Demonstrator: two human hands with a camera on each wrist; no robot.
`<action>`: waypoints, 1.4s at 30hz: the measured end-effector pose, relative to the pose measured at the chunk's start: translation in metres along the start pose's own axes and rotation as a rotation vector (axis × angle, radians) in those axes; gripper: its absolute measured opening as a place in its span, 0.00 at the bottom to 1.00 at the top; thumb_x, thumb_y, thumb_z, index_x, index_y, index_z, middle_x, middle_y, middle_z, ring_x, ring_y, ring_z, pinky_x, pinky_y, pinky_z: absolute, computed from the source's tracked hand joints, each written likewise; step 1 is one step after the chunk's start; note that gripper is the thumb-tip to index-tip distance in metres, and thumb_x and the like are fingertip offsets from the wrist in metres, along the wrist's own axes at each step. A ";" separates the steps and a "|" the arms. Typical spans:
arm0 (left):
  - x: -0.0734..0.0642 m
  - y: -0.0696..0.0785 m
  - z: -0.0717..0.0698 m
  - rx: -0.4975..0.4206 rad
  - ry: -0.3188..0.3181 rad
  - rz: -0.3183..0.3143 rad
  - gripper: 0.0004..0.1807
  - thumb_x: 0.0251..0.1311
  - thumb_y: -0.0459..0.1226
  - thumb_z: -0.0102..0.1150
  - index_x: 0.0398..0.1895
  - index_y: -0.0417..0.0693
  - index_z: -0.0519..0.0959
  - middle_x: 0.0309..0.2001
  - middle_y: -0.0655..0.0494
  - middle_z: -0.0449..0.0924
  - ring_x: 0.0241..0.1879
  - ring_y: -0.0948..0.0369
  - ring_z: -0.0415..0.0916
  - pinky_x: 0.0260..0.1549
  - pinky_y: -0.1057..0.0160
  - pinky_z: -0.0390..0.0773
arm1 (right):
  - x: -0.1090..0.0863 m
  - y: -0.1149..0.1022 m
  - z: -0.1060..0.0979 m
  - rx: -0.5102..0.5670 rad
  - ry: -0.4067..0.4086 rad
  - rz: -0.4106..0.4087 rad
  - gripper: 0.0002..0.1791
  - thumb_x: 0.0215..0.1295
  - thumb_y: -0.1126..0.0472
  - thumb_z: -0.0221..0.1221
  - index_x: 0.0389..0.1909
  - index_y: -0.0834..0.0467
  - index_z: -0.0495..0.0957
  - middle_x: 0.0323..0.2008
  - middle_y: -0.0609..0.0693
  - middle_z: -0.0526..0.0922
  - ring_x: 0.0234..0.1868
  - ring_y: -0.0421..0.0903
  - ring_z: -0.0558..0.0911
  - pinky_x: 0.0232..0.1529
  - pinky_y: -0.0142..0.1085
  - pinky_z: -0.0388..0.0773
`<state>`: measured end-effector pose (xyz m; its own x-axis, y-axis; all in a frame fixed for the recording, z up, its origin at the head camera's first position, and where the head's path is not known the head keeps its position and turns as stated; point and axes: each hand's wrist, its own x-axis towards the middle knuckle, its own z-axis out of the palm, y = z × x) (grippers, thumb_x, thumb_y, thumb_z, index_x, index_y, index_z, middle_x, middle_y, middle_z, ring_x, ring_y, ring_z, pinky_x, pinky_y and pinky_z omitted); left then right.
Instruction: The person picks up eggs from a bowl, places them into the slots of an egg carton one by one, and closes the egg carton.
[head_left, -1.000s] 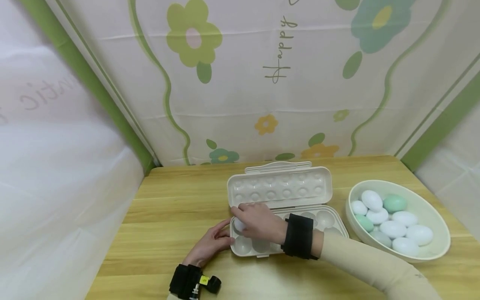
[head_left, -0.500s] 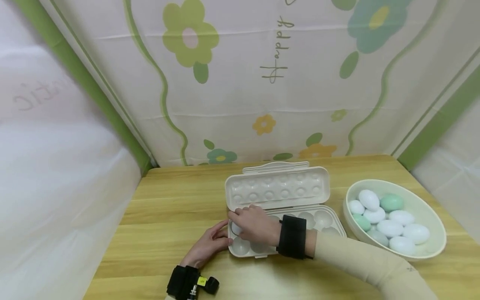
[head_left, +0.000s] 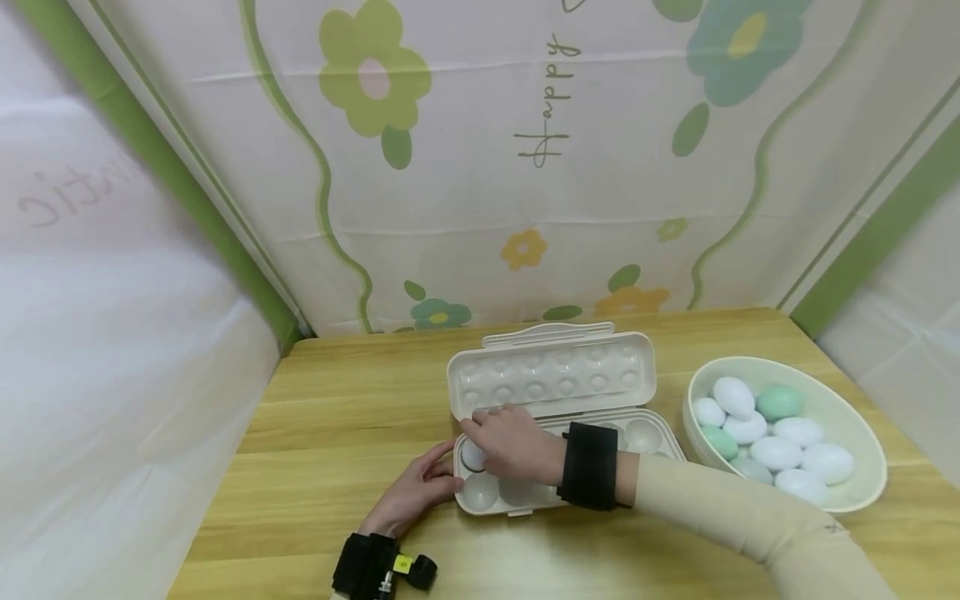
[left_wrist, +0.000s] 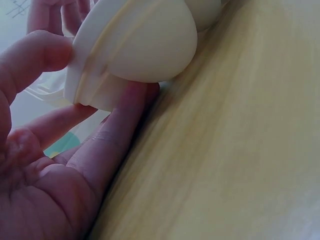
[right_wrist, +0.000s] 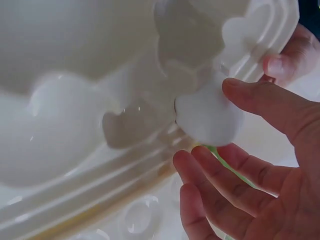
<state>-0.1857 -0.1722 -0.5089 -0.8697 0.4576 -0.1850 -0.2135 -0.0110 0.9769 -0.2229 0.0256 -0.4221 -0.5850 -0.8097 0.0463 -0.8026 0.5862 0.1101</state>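
A white egg (head_left: 472,455) sits at the far left compartment of the back row in an open plastic egg box (head_left: 679,452). My right hand (head_left: 513,442) reaches over the box and holds this egg. In the right wrist view, the thumb touches one side of the egg (right_wrist: 207,115) and a fingertip lies at the other, the remaining fingers loosely bent beside it. My left hand (head_left: 412,493) grips the box's left end. Its thumb presses the rim and its fingers reach under the end wall (left_wrist: 97,92) in the left wrist view. My right hand and wrist strap hide several compartments.
The raised lid (head_left: 551,375) leans back behind the box. To the right, a cream bowl (head_left: 862,496) holds several white and green eggs (head_left: 780,402). A flowered cloth (head_left: 450,192) hangs along the back edge of the wooden table (head_left: 352,400).
The whole scene drifts slightly left in the head view. More of the egg shows beside my right fingers, which stay over the same compartment. My left hand keeps its place on the box.
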 end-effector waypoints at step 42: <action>-0.002 0.001 0.001 0.030 0.002 0.013 0.38 0.57 0.33 0.57 0.69 0.42 0.52 0.52 0.36 0.74 0.45 0.57 0.75 0.44 0.63 0.75 | -0.156 0.095 -0.052 -0.102 0.143 0.297 0.20 0.39 0.57 0.70 0.33 0.58 0.74 0.26 0.48 0.74 0.23 0.47 0.74 0.23 0.41 0.72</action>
<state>-0.1832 -0.1721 -0.5072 -0.8733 0.4554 -0.1728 -0.1890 0.0101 0.9819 -0.2015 0.2061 -0.3668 -0.7633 -0.6041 0.2289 -0.5799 0.7969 0.1694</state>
